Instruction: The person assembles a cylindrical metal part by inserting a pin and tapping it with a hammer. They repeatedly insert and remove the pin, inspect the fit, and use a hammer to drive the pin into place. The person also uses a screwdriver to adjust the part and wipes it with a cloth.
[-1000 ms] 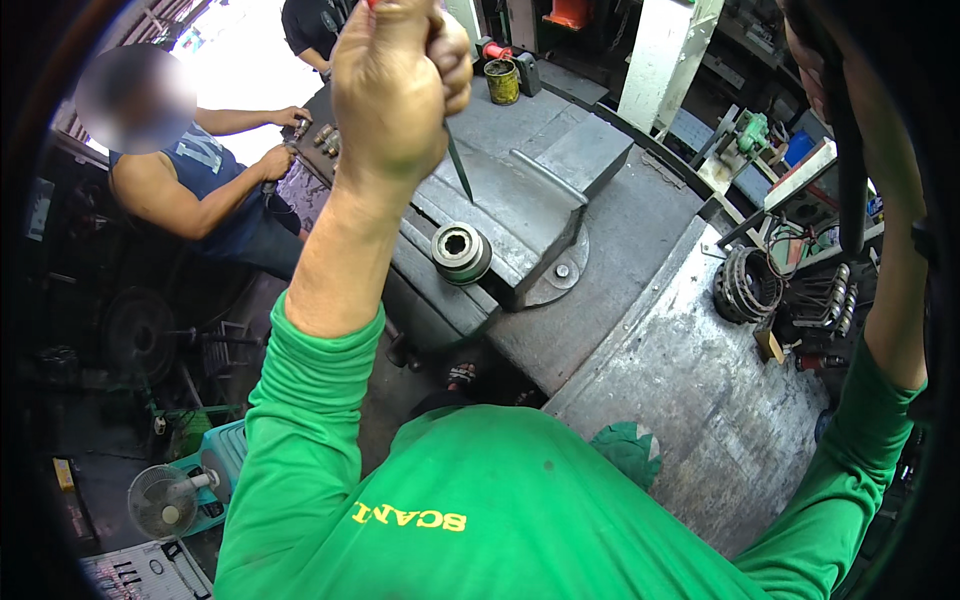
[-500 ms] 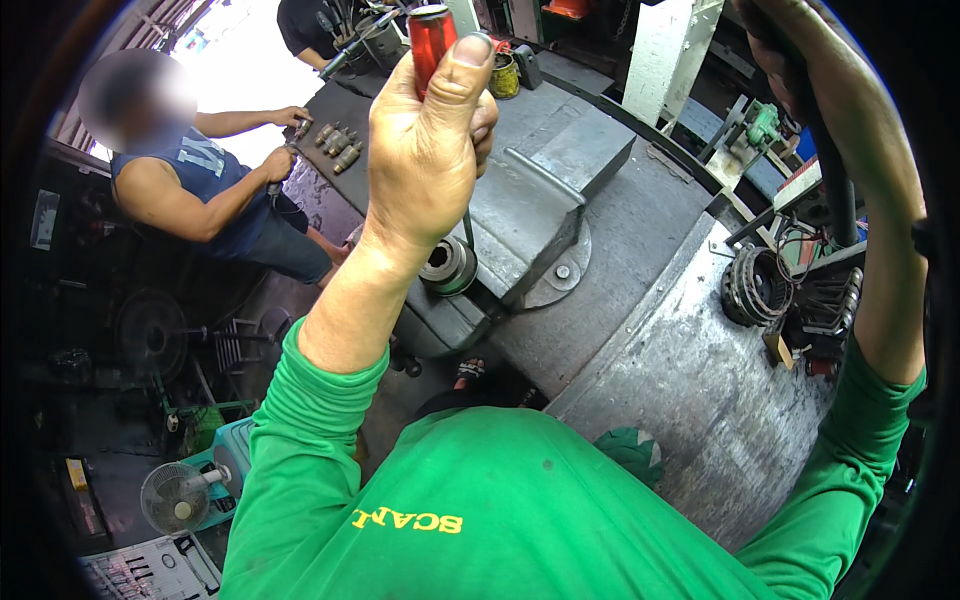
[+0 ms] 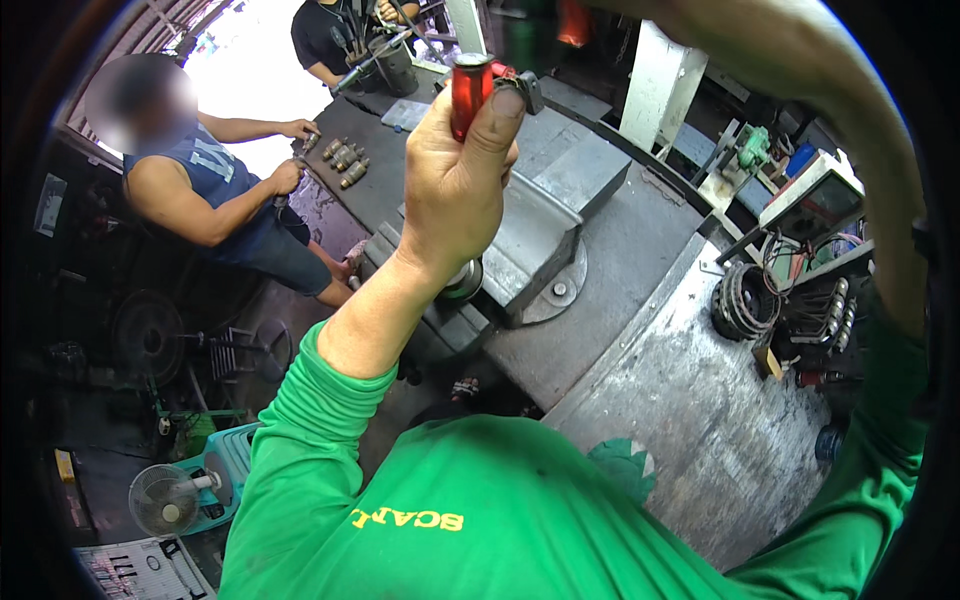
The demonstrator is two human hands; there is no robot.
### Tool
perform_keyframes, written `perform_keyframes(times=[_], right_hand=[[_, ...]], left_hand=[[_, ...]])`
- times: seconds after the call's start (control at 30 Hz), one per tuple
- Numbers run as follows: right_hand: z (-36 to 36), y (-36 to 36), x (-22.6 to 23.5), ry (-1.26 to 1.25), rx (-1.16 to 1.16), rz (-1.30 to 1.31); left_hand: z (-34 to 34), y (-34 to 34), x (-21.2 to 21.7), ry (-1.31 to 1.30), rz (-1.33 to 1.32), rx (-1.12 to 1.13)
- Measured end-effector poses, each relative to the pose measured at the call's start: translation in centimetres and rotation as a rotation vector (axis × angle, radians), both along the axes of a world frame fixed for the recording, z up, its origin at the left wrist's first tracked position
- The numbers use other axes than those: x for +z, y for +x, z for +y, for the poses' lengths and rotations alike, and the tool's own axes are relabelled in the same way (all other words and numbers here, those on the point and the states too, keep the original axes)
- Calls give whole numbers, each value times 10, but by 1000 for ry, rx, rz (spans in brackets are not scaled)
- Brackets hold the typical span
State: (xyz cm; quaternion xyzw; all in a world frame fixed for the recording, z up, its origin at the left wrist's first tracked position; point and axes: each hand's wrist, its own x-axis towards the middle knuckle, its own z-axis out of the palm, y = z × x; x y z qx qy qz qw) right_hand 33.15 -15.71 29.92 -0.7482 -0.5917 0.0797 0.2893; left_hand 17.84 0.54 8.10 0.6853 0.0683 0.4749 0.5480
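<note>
My left hand (image 3: 455, 180) is closed around the red handle of a screwdriver (image 3: 471, 100), held upright with its metal-capped end on top. Its shaft is hidden behind my hand and wrist. Partly covered by my forearm, a round metal part (image 3: 464, 283) sits at the jaws of a big grey bench vise (image 3: 535, 235). My right forearm (image 3: 850, 90) arches across the upper right. Motion smears the right hand (image 3: 650, 8) at the top edge, so its fingers and anything in them cannot be made out.
A co-worker (image 3: 190, 190) handles a part at the bench's left side, beside several small metal parts (image 3: 345, 160). Another person (image 3: 320, 50) is behind. At right lie a ring-shaped metal part (image 3: 745, 302) and a metal-topped bench (image 3: 690, 420). A fan (image 3: 165, 498) stands lower left.
My right forearm has swung inward over the bench, its hand now blurred at the top edge. The left hand with the screwdriver appears slightly farther right and lower, as the view has shifted.
</note>
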Motion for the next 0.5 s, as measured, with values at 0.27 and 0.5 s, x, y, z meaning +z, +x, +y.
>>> perform_keyframes(times=[0.27, 0.5], right_hand=[[2, 42, -32, 72, -19, 134], [-16, 106, -116, 206, -38, 219]], left_hand=[[44, -14, 77, -314, -308, -253], [24, -7, 31, -175, 16, -82]])
